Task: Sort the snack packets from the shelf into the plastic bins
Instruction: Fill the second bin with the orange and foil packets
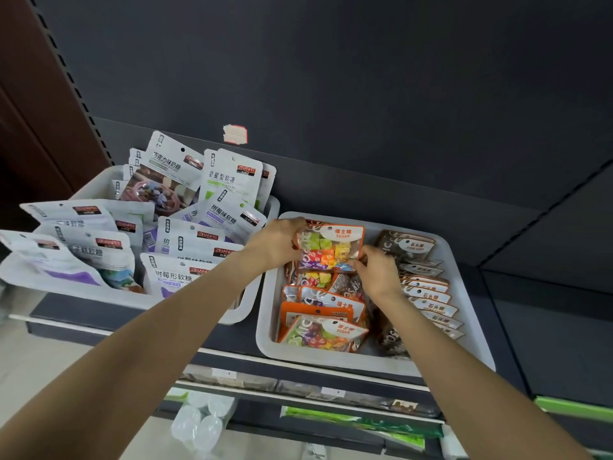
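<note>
An orange-edged sugar candy packet (328, 248) with coloured cubes is held upright over the back of the right white bin (335, 360). My left hand (277, 242) grips its left edge and my right hand (376, 272) pinches its lower right corner. Below it in the bin lie more orange sugar packets (323, 328). A row of brown stone candy packets (428, 293) fills the bin's right side. The left white bin (243, 310) holds several white soft-candy pouches (199, 240).
Both bins stand on a dark shelf (232, 336) against a dark back panel. A torn sticker (235, 133) is on the panel. Lower shelves hold clear plastic cups (199, 423) and green packaging (358, 423). A dark shelf unit stands at the right.
</note>
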The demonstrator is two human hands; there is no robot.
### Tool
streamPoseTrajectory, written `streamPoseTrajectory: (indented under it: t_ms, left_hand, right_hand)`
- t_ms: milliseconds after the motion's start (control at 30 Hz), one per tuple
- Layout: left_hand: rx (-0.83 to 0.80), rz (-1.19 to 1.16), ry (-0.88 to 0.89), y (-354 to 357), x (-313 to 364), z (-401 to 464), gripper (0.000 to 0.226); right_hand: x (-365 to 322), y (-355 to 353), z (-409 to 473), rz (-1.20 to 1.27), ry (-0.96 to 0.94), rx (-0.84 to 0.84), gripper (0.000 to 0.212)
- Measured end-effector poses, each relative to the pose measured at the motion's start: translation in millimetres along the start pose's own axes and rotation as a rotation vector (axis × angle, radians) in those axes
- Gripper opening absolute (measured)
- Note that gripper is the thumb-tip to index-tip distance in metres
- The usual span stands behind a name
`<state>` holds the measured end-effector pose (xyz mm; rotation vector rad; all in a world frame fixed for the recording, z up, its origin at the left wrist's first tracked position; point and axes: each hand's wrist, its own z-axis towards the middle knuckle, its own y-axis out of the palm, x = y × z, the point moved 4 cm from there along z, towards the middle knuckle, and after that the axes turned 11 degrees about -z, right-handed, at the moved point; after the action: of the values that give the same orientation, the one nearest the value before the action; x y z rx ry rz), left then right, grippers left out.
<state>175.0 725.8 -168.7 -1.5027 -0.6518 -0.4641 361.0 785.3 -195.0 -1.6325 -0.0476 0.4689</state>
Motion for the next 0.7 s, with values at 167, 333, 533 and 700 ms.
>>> streamPoseTrajectory:
  t_ms: [167, 333, 533, 700]
  left_hand:
    - [0.233, -0.067, -0.057, -19.0, 0.4, 3.1, 0.021]
    - [0.313, -0.038, -0.118, -24.1, 0.1, 6.4, 0.013]
    - [0.357, -0.051, -0.132, -24.4, -0.3, 11.3, 0.015]
    - [0.381, -0.034, -0.106, -24.0, 2.8, 16.3, 0.020]
  right_hand:
    - [-15.0, 1.9, 6.8, 0.082, -0.083, 0.015, 0.024]
    - [-19.1, 11.6, 13.7, -0.018, -0.185, -0.156, 0.048]
    - [-17.8, 19.3, 14.9, -0.095, -0.160, -0.144, 0.050]
    - [-16.6, 9.2, 23.0, -0.093, -0.142, -0.128, 0.024]
